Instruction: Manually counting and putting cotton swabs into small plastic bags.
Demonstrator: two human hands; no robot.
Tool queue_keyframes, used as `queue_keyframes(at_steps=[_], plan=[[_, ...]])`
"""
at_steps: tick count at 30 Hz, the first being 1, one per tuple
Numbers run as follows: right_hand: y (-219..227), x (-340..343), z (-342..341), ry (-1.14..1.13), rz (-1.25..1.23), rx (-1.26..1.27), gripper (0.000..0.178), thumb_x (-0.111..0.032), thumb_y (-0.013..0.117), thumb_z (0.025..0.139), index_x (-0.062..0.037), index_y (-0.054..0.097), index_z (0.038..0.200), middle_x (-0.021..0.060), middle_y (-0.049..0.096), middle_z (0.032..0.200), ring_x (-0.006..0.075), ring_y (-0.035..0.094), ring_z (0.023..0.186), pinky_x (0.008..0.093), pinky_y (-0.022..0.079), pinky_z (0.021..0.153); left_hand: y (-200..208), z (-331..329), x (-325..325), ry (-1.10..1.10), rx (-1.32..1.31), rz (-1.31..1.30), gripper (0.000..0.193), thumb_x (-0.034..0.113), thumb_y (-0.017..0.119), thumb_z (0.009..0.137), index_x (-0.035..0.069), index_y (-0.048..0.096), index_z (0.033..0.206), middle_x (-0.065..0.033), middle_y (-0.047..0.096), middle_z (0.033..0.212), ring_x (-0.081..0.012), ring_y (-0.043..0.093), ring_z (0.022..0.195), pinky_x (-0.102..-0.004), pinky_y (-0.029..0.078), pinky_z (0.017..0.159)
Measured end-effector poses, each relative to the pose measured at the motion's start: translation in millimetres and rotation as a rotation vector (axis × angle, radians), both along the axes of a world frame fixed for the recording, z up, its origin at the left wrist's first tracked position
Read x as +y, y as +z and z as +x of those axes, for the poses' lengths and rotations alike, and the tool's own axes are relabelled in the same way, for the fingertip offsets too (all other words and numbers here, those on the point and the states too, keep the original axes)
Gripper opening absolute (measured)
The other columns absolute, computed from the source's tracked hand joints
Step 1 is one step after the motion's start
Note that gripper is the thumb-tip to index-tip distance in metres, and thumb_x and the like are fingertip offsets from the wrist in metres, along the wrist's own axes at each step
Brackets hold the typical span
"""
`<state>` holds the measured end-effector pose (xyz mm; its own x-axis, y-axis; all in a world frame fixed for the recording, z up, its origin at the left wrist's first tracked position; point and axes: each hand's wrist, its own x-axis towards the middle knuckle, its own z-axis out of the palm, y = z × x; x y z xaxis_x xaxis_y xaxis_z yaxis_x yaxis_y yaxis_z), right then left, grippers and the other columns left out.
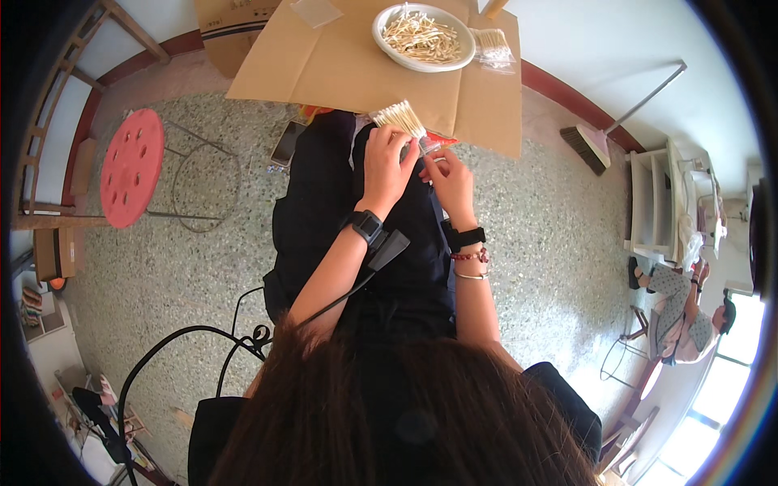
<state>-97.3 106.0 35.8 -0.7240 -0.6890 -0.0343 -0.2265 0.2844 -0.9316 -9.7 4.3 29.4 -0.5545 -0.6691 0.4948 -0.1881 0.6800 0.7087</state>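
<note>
a brown cardboard sheet point(340, 69) bears a white bowl point(429, 66), bagged swabs point(493, 49) and clear plastic point(316, 11).

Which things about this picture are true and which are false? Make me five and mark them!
1. The left hand has a bunch of cotton swabs in its grip. True.
2. The bowl is empty. False: the white bowl has lots of loose swabs in it.
3. The round stool seat is blue. False: the round stool seat is pinkish red.
4. A broom is by the wall on the right. True.
5. The right wrist is bare. False: it wears a black band and bracelets.
</note>
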Motion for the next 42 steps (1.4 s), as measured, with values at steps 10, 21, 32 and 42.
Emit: queue_keyframes(at_steps=[10,21,32,42], plan=[[-4.0,-10.8,-3.2,-0.028,-0.009,-0.041,0.013,-0.011,0.063,0.086,0.0020,0.060,0.083,0.0081,0.066,0.065,0.0106,0.064,0.059,0.0230,0.050,0.056,-26.7,-8.1,-0.2,0.159,-0.061,-0.120,0.033,0.011,0.059,0.081,0.002,0.051,0.112,-0.0205,0.044,0.126,-0.0379,0.040,0.122,-0.0475,0.032,0.102],[-4.3,-17.7,-2.9,-0.038,-0.020,0.000,0.012,-0.009,0.063,0.084,0.0033,0.059,0.083,0.0098,0.067,0.066,0.0123,0.066,0.060,0.0239,0.051,0.056,-28.2,-7.7,-0.6,0.172,-0.059,-0.099,0.033,0.012,0.059,0.081,0.005,0.053,0.112,-0.0181,0.044,0.126,-0.0357,0.040,0.121,-0.0452,0.033,0.101],[-10.2,-24.2,-7.4,-0.087,0.000,0.031,0.014,-0.010,0.064,0.082,0.0029,0.062,0.077,0.0089,0.066,0.062,0.0120,0.065,0.056,0.0233,0.050,0.054,-28.4,-7.6,-0.9,0.173,-0.062,-0.113,0.031,0.011,0.059,0.081,0.006,0.053,0.111,-0.0175,0.044,0.126,-0.0349,0.040,0.121,-0.0451,0.033,0.100],[-15.7,-33.0,-18.4,-0.023,-0.033,-0.046,0.010,-0.006,0.064,0.080,0.0034,0.063,0.080,0.0087,0.067,0.065,0.0109,0.065,0.059,0.0231,0.050,0.055,-26.1,-7.0,0.8,0.171,-0.101,-0.143,0.029,0.011,0.057,0.081,0.005,0.059,0.109,-0.0193,0.043,0.127,-0.0362,0.039,0.122,-0.0465,0.032,0.101]])
